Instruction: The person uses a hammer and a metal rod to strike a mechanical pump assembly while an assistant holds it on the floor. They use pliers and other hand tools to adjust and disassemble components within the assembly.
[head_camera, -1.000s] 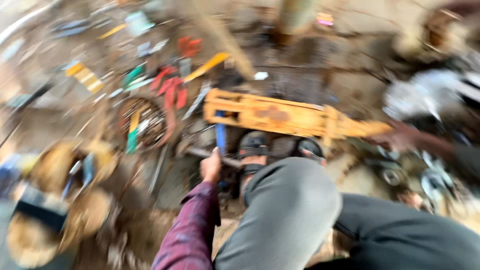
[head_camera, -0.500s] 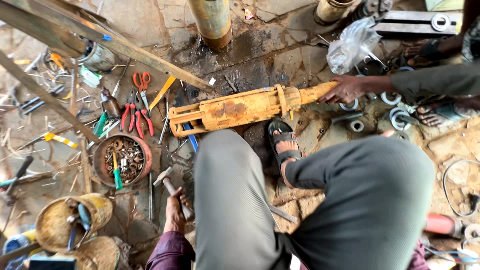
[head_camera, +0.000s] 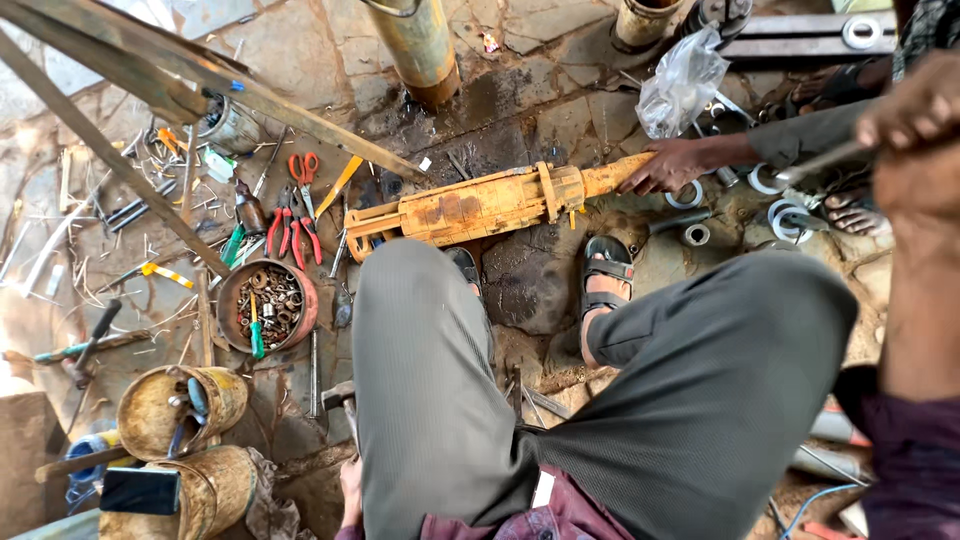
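Hammer (head_camera: 340, 395) is lying at seven o'clock, left hand (head_camera: 350, 492) gripping its handle; right hand (head_camera: 915, 130) at two o'clock is clenching a metal rod (head_camera: 822, 160). Swinging blindly beside the knee could be hitting the leg.

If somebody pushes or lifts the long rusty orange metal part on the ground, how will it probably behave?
The long rusty orange metal part looks thick and solid, so it is probably stiff and heavy for its size. Its blocky, flanged body lies flat on the stone floor, so it likely scrapes rather than rolls. The dark stains around it look like oil, so the grip may be slippery.
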